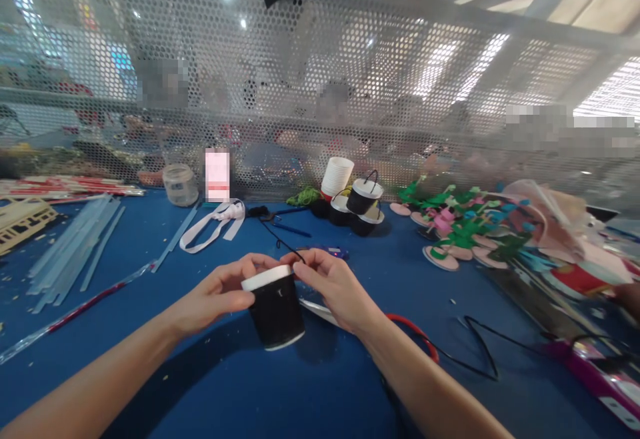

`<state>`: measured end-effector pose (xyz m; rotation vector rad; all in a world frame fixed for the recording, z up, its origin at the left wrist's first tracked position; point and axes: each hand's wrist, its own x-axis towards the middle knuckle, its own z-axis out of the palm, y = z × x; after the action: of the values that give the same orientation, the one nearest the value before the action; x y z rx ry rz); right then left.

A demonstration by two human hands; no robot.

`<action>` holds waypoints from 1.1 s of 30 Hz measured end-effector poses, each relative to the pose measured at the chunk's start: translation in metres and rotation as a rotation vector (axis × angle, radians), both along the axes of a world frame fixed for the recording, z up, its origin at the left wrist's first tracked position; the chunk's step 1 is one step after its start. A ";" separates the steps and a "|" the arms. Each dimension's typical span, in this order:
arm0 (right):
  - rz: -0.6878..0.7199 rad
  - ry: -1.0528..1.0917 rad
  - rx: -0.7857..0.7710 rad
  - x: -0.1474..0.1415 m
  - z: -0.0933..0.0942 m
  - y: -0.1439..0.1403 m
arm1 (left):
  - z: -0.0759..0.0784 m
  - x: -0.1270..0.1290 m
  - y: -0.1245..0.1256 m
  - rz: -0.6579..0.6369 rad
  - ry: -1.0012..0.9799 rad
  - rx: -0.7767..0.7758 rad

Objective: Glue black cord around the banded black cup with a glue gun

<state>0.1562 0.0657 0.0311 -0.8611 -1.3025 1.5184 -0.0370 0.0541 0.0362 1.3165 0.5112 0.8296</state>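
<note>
A paper cup [277, 312] wrapped in black, with a white rim, is tilted over the blue table. My left hand [223, 295] grips its left side, thumb on the near face and fingers behind the rim. At the right edge of the rim, my right hand [333, 285] pinches a thin black cord [287, 247], whose free end sticks up to the upper left. Scissors [423, 339] with a red handle lie partly hidden beneath my right wrist. Farther back stand black-wrapped cups with cord handles [364, 200], one set on top of the others.
White cups [338, 175] are stacked near the perforated metal screen [280, 85]. Glue sticks [75, 245], a clear jar [180, 184] and white ribbon [213, 225] lie left. Colourful craft flowers [460, 229] and a purple power strip [595, 372] are right.
</note>
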 end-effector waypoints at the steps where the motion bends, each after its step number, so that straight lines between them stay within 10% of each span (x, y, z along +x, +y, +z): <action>1: 0.014 0.013 0.009 0.000 0.001 0.000 | 0.001 0.000 0.000 -0.002 -0.015 -0.014; 20: 0.249 0.109 -0.101 0.007 -0.003 0.004 | -0.004 -0.001 0.005 -0.162 -0.102 -0.094; 33: 0.076 -0.607 0.447 0.009 0.001 0.002 | 0.000 0.000 0.021 0.016 0.605 0.402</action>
<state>0.1656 0.0675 0.0320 -1.0153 -2.0367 0.9736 -0.0367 0.0750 0.0364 1.9528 0.8576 0.5492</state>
